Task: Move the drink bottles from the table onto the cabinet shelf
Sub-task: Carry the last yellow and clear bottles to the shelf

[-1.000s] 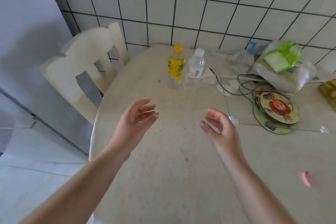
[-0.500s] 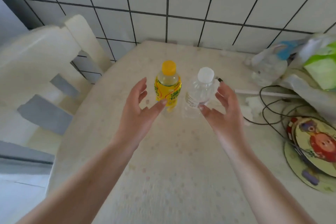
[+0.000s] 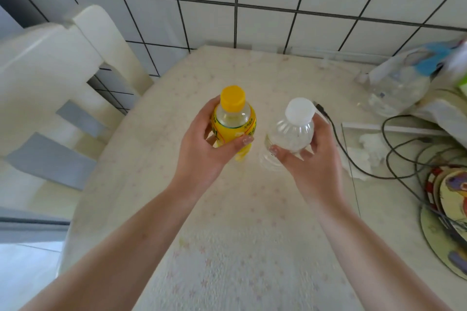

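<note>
Two bottles are standing side by side on the table: the left hand is wrapping the yellow-capped drink bottle, the right hand the clear water bottle. Neither is looking lifted yet, so the whole carry to the unseen cabinet shelf is remaining.

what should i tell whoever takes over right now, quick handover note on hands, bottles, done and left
Left hand: wrapped around the yellow-capped bottle, thumb across the label.
Right hand: closed on the clear white-capped bottle.
Both bottles stand upright, side by side near the middle of the table; whether they have left its surface cannot be told.
Done: both grasps made.
Left: lift both and set them on the cabinet shelf, which is not in view. Mind the black cable just right of the clear bottle.
</note>
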`<state>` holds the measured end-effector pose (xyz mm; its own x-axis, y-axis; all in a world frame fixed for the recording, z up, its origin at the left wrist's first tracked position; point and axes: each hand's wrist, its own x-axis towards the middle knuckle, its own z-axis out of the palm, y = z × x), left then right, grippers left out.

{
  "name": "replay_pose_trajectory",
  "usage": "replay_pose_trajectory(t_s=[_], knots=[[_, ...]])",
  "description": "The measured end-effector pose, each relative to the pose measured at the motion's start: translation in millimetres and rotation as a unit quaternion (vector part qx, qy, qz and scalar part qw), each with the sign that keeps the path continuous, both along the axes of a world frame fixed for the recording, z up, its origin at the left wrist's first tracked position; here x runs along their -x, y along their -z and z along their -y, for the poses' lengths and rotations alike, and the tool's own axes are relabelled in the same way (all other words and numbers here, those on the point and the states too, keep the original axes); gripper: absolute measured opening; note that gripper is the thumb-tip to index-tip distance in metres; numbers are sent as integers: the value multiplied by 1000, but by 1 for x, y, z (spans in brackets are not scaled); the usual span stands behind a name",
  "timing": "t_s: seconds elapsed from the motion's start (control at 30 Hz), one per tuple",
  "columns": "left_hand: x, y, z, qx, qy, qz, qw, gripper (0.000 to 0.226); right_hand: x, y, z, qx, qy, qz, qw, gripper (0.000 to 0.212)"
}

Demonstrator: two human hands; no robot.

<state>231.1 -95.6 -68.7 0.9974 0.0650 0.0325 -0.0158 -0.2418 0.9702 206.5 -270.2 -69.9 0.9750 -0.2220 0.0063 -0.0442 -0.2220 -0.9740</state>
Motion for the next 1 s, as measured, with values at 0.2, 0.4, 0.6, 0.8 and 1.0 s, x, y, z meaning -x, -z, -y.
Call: replay_pose_trajectory(t_s=[0.2, 0.4, 0.6, 0.8, 1.0], knots=[[46, -14, -27, 25, -46, -23, 998, 69, 32, -15, -16, -7, -34, -7, 999, 70], [127, -41, -83, 38, -95, -20, 995, 66, 83, -49, -59, -12, -121, 16, 992, 70], [237, -68, -147, 62, -166, 6, 984, 63, 160, -82, -126, -4, -211, 36, 977, 70], [382, -82, -222, 72, -270, 37, 960, 61, 260, -98, -216, -8, -340, 44, 940, 63], [552, -75, -281, 71, -437, 37, 896, 75, 368, -93, -318, -5, -498, 27, 867, 69]])
